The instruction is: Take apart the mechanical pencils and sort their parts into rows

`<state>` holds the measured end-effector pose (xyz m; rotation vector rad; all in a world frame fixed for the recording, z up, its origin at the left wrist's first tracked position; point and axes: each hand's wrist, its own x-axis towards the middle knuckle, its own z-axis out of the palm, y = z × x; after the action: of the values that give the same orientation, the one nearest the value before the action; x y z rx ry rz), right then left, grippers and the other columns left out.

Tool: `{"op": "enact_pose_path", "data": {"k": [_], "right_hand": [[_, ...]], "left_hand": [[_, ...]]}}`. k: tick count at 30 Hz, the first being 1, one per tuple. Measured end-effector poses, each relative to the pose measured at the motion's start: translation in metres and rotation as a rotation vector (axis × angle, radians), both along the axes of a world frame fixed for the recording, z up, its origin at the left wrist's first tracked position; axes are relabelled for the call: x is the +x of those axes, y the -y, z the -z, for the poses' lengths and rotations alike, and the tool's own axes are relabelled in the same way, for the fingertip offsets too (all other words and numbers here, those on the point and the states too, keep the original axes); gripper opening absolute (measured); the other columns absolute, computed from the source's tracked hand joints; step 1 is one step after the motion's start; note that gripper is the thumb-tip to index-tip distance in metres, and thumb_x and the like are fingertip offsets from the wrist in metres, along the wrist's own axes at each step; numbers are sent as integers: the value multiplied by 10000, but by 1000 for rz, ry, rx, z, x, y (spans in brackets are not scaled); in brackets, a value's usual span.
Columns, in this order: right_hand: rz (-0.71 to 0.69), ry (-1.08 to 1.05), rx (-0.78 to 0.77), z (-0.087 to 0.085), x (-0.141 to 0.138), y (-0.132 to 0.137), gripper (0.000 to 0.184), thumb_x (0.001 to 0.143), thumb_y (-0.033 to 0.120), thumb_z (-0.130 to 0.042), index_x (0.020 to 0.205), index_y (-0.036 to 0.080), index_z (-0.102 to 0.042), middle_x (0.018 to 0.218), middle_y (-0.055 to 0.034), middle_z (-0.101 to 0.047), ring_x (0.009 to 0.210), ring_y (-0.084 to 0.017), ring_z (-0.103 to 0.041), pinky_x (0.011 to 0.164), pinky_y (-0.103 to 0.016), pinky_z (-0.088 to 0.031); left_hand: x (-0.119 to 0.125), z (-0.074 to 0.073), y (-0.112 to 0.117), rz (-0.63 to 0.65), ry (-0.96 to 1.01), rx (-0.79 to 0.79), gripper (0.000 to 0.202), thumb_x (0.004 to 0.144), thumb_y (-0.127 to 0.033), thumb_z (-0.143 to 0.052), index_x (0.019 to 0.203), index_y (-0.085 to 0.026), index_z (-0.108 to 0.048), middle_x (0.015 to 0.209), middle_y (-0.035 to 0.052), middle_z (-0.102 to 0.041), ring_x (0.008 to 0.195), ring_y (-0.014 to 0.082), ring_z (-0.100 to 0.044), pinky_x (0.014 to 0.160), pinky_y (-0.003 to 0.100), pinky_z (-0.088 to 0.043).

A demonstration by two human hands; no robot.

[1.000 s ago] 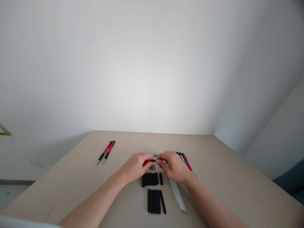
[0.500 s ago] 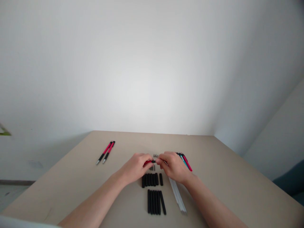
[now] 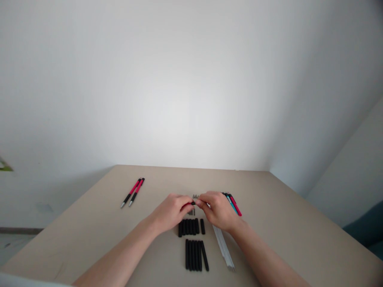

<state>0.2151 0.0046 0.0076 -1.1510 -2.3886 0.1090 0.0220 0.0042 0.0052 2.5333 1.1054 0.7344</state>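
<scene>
My left hand (image 3: 173,209) is closed around a pen barrel (image 3: 189,203), red with a black end, mostly hidden by the fingers. At that black end my right hand (image 3: 219,209) is closed in a pinch, thumb and fingers pressed together; whether it grips the end itself or a small part there is hidden. Small silver cone-shaped tips (image 3: 195,196) lie just beyond the hands. Thin metal pieces, perhaps springs (image 3: 192,212), show beneath them. Nearer to me is a row of short black tubes (image 3: 189,227), partly beside my left fingers.
A second row of longer black tubes (image 3: 195,255) lies closest to me. White pen refills (image 3: 224,248) fan out under my right wrist. Red and blue pen barrels (image 3: 234,204) sit beyond it. Two red-and-black pens (image 3: 133,192) lie at left on the beige table (image 3: 104,223). A wall (image 3: 185,99) stands behind.
The hands have drawn slightly closer together, so less of the red barrel and its black end shows between them. The laid-out parts have not moved.
</scene>
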Motion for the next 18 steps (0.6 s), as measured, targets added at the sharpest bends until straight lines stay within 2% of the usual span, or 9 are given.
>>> {"op": "enact_pose_path", "data": {"k": [9,14,18], "right_hand": [[63,14,-19,-2,-3,2,395,922,354,-365,624,179,-558,564,-25,-575,562,-127,-505,555,-249,-248],[105,-107,-133,-8,5,3,225,853,387,-487,875,206,-619,637,4,-627,576,-125,-523,564,-229,-284],[139,-49,-204,-10,12,1,133,758,287,-564,836,201,-628,575,19,-591,533,-120,-495,547,-226,-283]], "left_hand": [[0,0,0,-11,-11,46,216,897,-228,-448,733,-178,-580,646,-7,-590,595,112,-510,575,212,-339],[-2,-1,-2,-148,-30,61,182,884,-225,-437,761,-186,-567,711,13,-619,632,135,-536,580,227,-349],[-5,0,-3,-256,-67,57,167,876,-231,-441,760,-194,-556,704,9,-624,612,143,-529,562,238,-327]]}}
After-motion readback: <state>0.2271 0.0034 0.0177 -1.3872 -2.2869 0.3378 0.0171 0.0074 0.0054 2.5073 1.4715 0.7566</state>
